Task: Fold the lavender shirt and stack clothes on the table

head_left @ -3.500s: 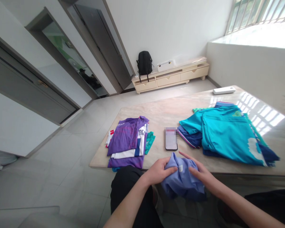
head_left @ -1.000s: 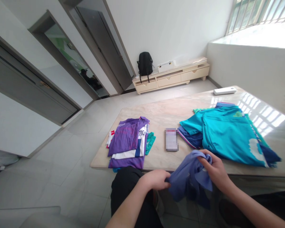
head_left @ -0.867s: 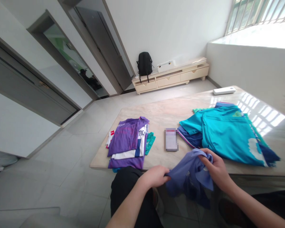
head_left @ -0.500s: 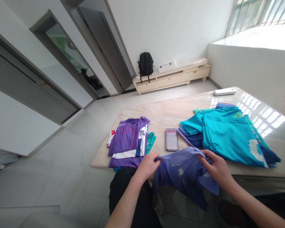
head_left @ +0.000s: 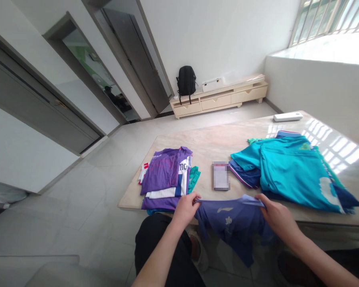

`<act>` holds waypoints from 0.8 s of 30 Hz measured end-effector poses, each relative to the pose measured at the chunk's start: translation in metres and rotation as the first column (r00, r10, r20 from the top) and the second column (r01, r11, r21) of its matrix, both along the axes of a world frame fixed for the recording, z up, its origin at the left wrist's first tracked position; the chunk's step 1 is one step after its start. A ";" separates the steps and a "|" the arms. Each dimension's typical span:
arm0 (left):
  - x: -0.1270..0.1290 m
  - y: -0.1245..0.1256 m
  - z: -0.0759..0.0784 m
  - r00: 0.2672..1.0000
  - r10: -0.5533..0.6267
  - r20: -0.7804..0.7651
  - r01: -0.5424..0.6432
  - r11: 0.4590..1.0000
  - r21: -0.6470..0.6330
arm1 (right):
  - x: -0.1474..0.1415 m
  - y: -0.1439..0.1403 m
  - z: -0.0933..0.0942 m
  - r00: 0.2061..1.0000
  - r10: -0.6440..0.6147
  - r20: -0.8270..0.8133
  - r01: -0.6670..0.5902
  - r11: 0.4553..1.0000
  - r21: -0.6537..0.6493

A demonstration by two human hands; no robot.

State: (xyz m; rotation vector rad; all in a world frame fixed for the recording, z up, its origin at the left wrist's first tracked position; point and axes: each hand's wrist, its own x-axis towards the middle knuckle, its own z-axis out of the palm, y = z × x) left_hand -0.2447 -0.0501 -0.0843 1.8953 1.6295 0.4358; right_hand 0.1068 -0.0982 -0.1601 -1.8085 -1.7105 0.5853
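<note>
A periwinkle-blue sports shirt (head_left: 231, 223) with a white logo hangs stretched between my hands at the near edge of the marble table (head_left: 215, 143). My left hand (head_left: 186, 208) pinches its left upper corner. My right hand (head_left: 277, 217) grips its right upper corner. The shirt's lower part drapes below the table edge over my lap.
A folded stack of purple and white shirts (head_left: 167, 179) lies at the left. A loose pile of teal garments (head_left: 290, 169) covers the right. A phone (head_left: 220, 175) lies between them. A white remote (head_left: 287, 116) sits at the far edge. Beyond stand a low cabinet (head_left: 221, 97) and black backpack (head_left: 187, 81).
The bunched blue shirt has been pulled open: my hands moved apart and up to the table edge, and it now hangs spread flat with its logo showing.
</note>
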 end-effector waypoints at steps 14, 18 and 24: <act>0.019 -0.017 -0.032 0.954 0.186 0.236 -0.180 0.983 -0.048 | 0.005 -0.014 0.011 0.874 0.252 -0.416 -0.313 0.946 -0.084; 0.033 -0.029 -0.040 0.890 0.169 0.423 -0.138 0.985 -0.104 | 0.007 -0.010 0.005 0.841 0.241 -0.484 -0.333 0.936 -0.113; 0.038 -0.030 -0.042 0.853 0.146 0.501 -0.142 0.989 -0.046 | -0.002 -0.011 0.005 0.857 0.265 -0.443 -0.360 0.922 -0.144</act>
